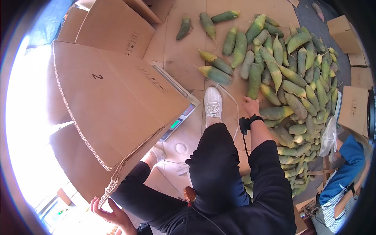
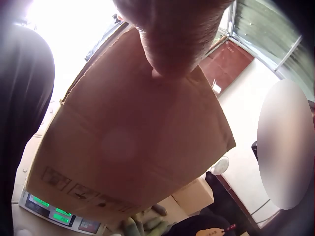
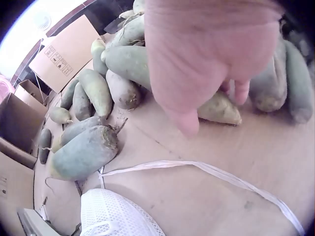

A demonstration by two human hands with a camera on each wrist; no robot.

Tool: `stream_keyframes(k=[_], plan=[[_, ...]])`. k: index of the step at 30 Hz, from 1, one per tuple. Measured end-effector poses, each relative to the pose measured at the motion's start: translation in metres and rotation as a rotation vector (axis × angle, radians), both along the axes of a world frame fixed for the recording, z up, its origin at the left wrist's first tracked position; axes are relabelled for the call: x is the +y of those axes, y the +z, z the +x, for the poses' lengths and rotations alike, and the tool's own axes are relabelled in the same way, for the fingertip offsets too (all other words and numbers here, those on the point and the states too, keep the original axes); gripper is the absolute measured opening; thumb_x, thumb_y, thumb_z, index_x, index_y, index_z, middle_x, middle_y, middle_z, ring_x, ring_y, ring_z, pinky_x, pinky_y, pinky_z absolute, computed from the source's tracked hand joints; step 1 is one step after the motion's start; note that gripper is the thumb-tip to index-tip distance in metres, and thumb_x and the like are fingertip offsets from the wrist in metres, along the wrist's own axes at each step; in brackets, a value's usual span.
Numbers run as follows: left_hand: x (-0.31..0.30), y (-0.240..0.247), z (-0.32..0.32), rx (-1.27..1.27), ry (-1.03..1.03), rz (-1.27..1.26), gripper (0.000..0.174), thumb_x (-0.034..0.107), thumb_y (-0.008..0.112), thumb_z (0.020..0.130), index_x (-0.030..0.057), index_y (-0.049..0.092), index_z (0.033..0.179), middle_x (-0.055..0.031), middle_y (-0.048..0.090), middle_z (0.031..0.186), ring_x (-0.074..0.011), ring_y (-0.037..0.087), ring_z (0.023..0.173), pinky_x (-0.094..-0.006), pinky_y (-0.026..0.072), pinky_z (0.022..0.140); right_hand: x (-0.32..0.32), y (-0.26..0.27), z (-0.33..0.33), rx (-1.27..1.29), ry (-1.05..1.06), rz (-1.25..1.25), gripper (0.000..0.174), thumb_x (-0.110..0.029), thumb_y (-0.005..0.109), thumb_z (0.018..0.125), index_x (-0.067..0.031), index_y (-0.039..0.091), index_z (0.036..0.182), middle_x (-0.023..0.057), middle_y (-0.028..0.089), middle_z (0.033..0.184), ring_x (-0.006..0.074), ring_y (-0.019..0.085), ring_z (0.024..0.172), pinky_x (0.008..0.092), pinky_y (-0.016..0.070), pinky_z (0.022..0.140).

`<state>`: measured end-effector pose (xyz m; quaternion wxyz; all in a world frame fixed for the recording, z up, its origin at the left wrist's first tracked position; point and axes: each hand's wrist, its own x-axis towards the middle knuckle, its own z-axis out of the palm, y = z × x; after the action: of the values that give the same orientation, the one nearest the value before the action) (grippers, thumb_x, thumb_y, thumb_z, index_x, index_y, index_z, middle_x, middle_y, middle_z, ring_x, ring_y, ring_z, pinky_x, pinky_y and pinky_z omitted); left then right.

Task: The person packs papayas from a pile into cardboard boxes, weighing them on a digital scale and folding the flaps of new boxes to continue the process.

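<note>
Head view: person in black trousers stands between a big cardboard box [image 1: 117,102] on the L and a radish pile [image 1: 297,78] on the R.
L hand [image 1: 111,211]: low, at the box's near bottom corner, fingers curled round the torn flap edge and gripping it.
R hand [image 1: 250,105]: at the pile's near edge. R wrist view shows thumb and fingers bent down round a pale-tipped radish [image 3: 219,109], grasping its end. The radish lies on the floor, touching its neighbours.
Materials: box is brown corrugated card, matte, w/ a stitched seam frayed along one edge. Radishes are long, tapered, dull green fading to yellow-white tips, skins scuffed, some w/ thin root tails. Floor card [image 1: 188,58] is flat brown sheets.
Edges/room: box sits tilted on a scale [image 1: 178,122] and overhangs it. A strip of floor card runs between box and pile, w/ a white mesh shoe [image 1: 213,102] and a looped white plastic strap [image 3: 197,167] just beside it. Flat cartons [image 1: 354,109] lie beyond the pile's far side.
Writing: handwritten "2" [image 1: 97,76] on the box top. Printed marks on the box are too blurred to read. Scale display is green, digits unreadable.
</note>
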<state>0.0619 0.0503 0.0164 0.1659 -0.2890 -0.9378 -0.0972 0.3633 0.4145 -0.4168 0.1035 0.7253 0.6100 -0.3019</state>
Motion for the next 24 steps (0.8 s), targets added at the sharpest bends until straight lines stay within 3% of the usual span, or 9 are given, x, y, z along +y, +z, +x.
stream_keyframes(k=[4,7,9,10,12,13,15,18,24], plan=[[0.000,0.000,0.002,0.007,-0.012,0.002,0.034,0.001,0.060,0.082,0.0034,0.044,0.111,-0.0130,0.047,0.111,-0.0283,0.045,0.109,-0.0404,0.0353,0.094,-0.007,0.005,0.004,0.045,0.060,0.047,0.028,-0.026,0.063,0.076,-0.0271,0.069,0.104,0.0232,0.060,0.107,0.0311,0.056,0.103,0.0334,0.0452,0.091],[0.004,0.002,0.006,0.001,0.008,-0.002,0.033,0.002,0.062,0.081,0.0037,0.045,0.110,-0.0130,0.047,0.109,-0.0284,0.046,0.108,-0.0407,0.0364,0.094,-0.015,0.030,0.000,0.106,0.012,0.238,0.024,-0.021,0.062,0.077,-0.0236,0.071,0.098,0.0192,0.065,0.092,0.0322,0.059,0.093,0.0326,0.0482,0.083],[0.006,0.004,0.008,0.029,0.020,-0.039,0.034,0.003,0.065,0.080,0.0038,0.047,0.108,-0.0130,0.049,0.108,-0.0287,0.047,0.107,-0.0407,0.0374,0.094,-0.025,0.035,0.009,0.435,0.048,0.384,0.021,-0.017,0.061,0.079,-0.0171,0.071,0.097,0.0133,0.067,0.084,0.0292,0.062,0.078,0.0313,0.0488,0.077],[0.005,0.002,0.007,0.061,-0.006,-0.016,0.034,0.004,0.067,0.078,0.0037,0.048,0.106,-0.0128,0.050,0.107,-0.0287,0.049,0.105,-0.0405,0.0384,0.093,-0.029,0.038,0.013,0.439,0.056,0.391,0.021,-0.017,0.061,0.079,-0.0171,0.071,0.097,0.0133,0.067,0.084,0.0292,0.062,0.078,0.0313,0.0488,0.077],[0.001,-0.001,0.005,0.072,-0.030,0.013,0.032,0.004,0.067,0.079,0.0037,0.049,0.106,-0.0126,0.050,0.107,-0.0287,0.049,0.105,-0.0403,0.0387,0.092,-0.034,0.053,0.019,0.765,-0.047,0.398,0.021,-0.015,0.057,0.083,-0.0154,0.070,0.099,0.0044,0.066,0.077,0.0177,0.059,0.067,0.0290,0.0477,0.064],[-0.001,-0.002,0.004,0.081,-0.062,0.032,0.031,0.005,0.066,0.079,0.0037,0.050,0.105,-0.0124,0.050,0.106,-0.0286,0.049,0.104,-0.0402,0.0390,0.092,-0.035,0.061,0.025,0.771,-0.037,0.404,0.021,-0.015,0.057,0.083,-0.0154,0.070,0.099,0.0044,0.066,0.077,0.0177,0.059,0.067,0.0290,0.0477,0.064],[-0.001,-0.002,0.003,0.115,-0.099,0.038,0.029,0.006,0.066,0.078,0.0029,0.052,0.104,-0.0132,0.051,0.105,-0.0296,0.049,0.103,-0.0410,0.0391,0.091,-0.038,0.083,0.037,0.851,-0.358,0.071,0.024,-0.017,0.053,0.087,-0.0162,0.066,0.107,-0.0027,0.062,0.079,0.0085,0.054,0.065,0.0244,0.0438,0.056],[-0.001,-0.004,0.001,0.097,-0.129,0.132,0.031,0.006,0.067,0.077,0.0031,0.052,0.103,-0.0139,0.052,0.105,-0.0305,0.049,0.102,-0.0419,0.0396,0.089,-0.052,0.148,0.047,0.844,-0.542,-0.137,0.027,-0.021,0.051,0.089,-0.0200,0.062,0.114,-0.0044,0.060,0.087,0.0067,0.052,0.064,0.0213,0.0401,0.052],[0.002,-0.001,0.001,0.086,-0.121,0.201,0.032,0.005,0.070,0.073,0.0053,0.055,0.101,-0.0129,0.053,0.105,-0.0307,0.048,0.102,-0.0424,0.0390,0.088,-0.092,0.203,0.072,0.746,-0.467,-0.142,0.028,-0.022,0.049,0.091,-0.0193,0.061,0.115,-0.0041,0.060,0.094,0.0086,0.053,0.066,0.0222,0.0425,0.055]])
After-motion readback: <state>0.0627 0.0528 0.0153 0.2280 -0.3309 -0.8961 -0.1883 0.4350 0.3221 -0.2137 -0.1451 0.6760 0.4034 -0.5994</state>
